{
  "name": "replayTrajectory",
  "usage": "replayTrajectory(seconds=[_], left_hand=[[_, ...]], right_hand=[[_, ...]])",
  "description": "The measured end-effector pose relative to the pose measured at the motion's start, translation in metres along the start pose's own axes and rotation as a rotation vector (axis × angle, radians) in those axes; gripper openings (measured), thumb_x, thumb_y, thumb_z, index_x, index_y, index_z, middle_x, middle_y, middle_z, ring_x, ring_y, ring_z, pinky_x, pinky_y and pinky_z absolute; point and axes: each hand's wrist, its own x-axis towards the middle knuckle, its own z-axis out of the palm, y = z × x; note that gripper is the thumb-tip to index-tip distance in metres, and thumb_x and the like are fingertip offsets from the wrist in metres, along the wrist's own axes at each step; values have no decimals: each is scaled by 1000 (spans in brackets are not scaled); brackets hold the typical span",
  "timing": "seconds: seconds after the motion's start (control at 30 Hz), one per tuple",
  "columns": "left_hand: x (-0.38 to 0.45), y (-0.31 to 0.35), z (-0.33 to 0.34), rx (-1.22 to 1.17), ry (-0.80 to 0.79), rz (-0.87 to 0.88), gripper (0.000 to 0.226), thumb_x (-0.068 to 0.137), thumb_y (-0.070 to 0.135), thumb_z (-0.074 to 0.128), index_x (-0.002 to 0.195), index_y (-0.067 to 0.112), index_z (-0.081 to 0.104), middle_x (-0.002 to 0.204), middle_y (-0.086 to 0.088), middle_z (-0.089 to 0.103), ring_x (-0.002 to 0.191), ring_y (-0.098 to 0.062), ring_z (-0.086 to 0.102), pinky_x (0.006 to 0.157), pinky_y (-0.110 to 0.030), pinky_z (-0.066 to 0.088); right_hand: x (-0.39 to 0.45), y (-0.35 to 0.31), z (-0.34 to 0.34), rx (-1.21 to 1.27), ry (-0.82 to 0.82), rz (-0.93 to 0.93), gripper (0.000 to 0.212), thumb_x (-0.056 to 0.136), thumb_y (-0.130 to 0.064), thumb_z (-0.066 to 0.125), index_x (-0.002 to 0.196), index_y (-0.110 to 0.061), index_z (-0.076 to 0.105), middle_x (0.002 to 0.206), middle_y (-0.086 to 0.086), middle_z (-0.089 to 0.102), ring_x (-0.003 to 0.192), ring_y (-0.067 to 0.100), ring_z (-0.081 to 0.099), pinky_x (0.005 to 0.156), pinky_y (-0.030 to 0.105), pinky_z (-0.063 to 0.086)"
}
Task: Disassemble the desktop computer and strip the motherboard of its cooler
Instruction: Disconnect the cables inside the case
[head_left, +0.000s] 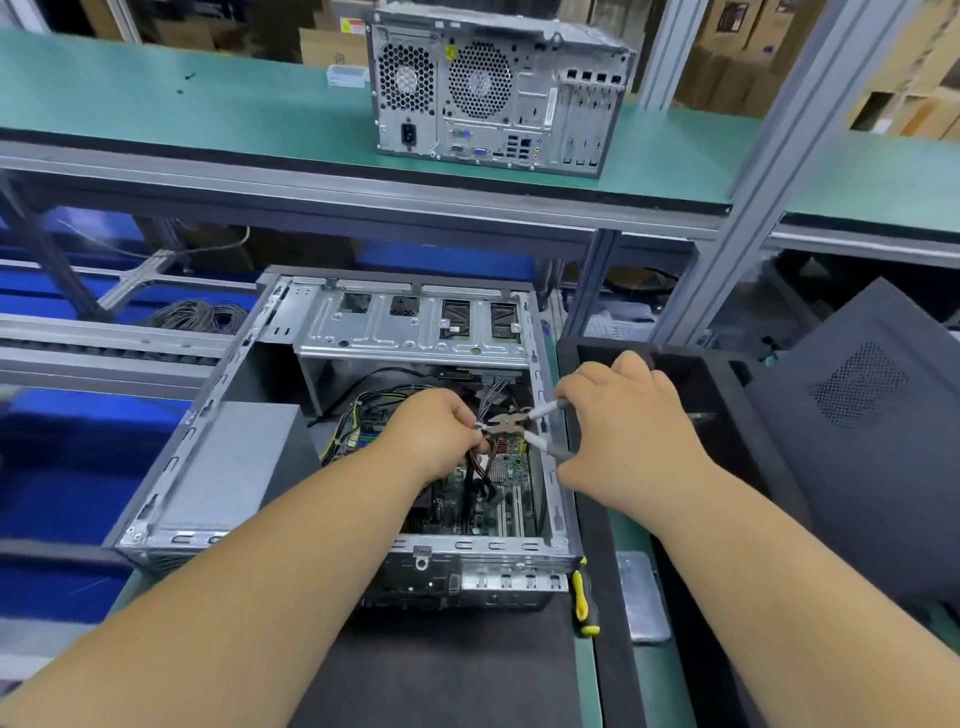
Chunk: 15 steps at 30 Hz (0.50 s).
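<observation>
A second computer tower (498, 88) stands on the green shelf (156, 104); a yellow-handled screwdriver (583, 603) lies below.

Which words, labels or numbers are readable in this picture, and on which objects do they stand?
None can be read.
Yellow sticker on the shelf computer: too blurred.
Label on a cardboard box: too blurred.
Motherboard markings: too small.
</observation>
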Motion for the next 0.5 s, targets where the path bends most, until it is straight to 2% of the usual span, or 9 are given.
replayTrajectory(seconds=[0.13, 0.2, 0.27, 0.37, 0.5], left_hand=[[-1, -2, 0, -53, -3, 12, 6, 86, 9, 64, 89, 13, 66, 78, 0, 75, 77, -20, 71, 76, -37, 58], [0, -3, 0, -56, -10, 12, 6, 86, 9, 64, 89, 13, 66, 76, 1, 75, 72, -17, 71, 75, -35, 58], [-1, -2, 0, -58, -22, 13, 7, 85, 9, 63, 89, 14, 66, 72, 5, 74, 67, -14, 68, 74, -34, 57], [-1, -1, 1, -48, -37, 15, 9, 84, 9, 60, 88, 15, 66, 73, 6, 74, 77, -20, 70, 80, -40, 58], [-2, -1, 1, -33, -43, 20, 13, 83, 9, 56, 87, 15, 67, 72, 7, 74, 75, -21, 67, 79, -43, 56]], right_hand=[[1, -3, 1, 38, -10, 0, 43, 76, -45, 67, 113, -28, 55, 109, -10, 51, 98, 19, 34, 83, 34, 33], [2, -4, 1, 43, -18, 1, 44, 74, -42, 68, 115, -28, 55, 109, -9, 52, 99, 19, 35, 85, 35, 34], [3, -4, 1, 46, -22, 3, 46, 72, -39, 69, 115, -27, 56, 108, -9, 52, 100, 19, 36, 84, 35, 34], [3, -2, 0, 56, -35, 5, 46, 73, -42, 69, 114, -28, 58, 108, -9, 54, 101, 18, 38, 83, 34, 36], [3, -1, 0, 78, -59, 32, 43, 72, -44, 70, 112, -28, 60, 105, -10, 55, 97, 17, 40, 78, 32, 38]])
